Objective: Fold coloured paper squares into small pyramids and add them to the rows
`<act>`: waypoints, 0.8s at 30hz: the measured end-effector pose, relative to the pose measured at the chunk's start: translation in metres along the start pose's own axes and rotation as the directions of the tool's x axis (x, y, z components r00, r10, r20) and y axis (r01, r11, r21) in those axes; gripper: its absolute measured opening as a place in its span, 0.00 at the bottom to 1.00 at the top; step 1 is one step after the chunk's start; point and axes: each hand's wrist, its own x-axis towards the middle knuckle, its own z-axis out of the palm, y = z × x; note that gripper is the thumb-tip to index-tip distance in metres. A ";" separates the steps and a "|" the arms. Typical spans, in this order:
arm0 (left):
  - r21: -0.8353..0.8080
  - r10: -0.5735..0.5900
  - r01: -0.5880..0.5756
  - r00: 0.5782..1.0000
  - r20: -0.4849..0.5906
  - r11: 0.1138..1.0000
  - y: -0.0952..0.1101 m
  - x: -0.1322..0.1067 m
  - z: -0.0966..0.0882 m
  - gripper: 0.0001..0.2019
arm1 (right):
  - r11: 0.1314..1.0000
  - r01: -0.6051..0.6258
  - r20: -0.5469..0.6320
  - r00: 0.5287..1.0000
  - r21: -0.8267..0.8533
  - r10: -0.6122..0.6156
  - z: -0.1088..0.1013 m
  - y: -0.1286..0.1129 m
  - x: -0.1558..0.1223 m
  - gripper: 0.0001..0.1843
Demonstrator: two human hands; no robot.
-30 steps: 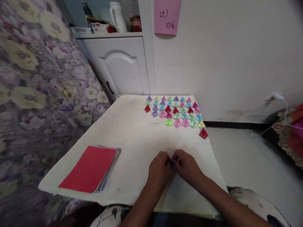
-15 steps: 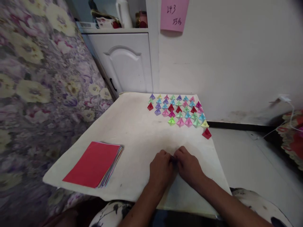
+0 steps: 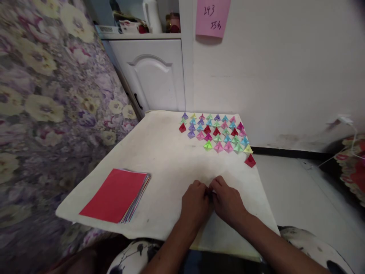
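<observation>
My left hand point(image 3: 194, 201) and my right hand point(image 3: 228, 200) meet low over the near part of the table, fingertips pinched together. Between them is a small dark piece of paper point(image 3: 211, 195), almost wholly covered by the fingers; its folds cannot be made out. Beyond the hands, several small folded paper pieces point(image 3: 218, 147) in pink, green, blue, purple, yellow and red stand in rows. A single red folded piece point(image 3: 250, 161) sits closest, near the table's right edge. To the left lies a stack of coloured paper point(image 3: 115, 195), red sheet on top.
The cream-covered table point(image 3: 159, 152) reaches back to a white cabinet point(image 3: 151, 76) and the wall. A floral curtain point(image 3: 42, 125) hangs along the left side. A pink note point(image 3: 212, 19) is stuck to the wall. At right, a white plug and cable point(image 3: 345, 119) hang by the floor.
The view has shifted slightly. Both hands stay together in nearly the same place, with small finger movements, and less of the dark paper shows between them.
</observation>
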 end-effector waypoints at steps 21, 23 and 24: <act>-0.220 -0.023 0.025 1.000 0.011 0.975 -0.019 -0.004 -0.016 0.13 | 1.000 0.025 0.020 0.999 0.001 -0.025 0.002 -0.003 0.010 0.08; -0.237 -0.019 0.024 1.000 0.021 0.971 -0.019 -0.004 -0.014 0.12 | 0.999 0.036 0.032 0.999 0.028 -0.037 0.001 -0.001 0.009 0.08; -0.241 -0.020 0.025 1.000 0.025 0.970 -0.019 -0.004 -0.014 0.12 | 0.998 0.048 0.043 0.998 0.046 -0.050 0.001 0.000 0.009 0.08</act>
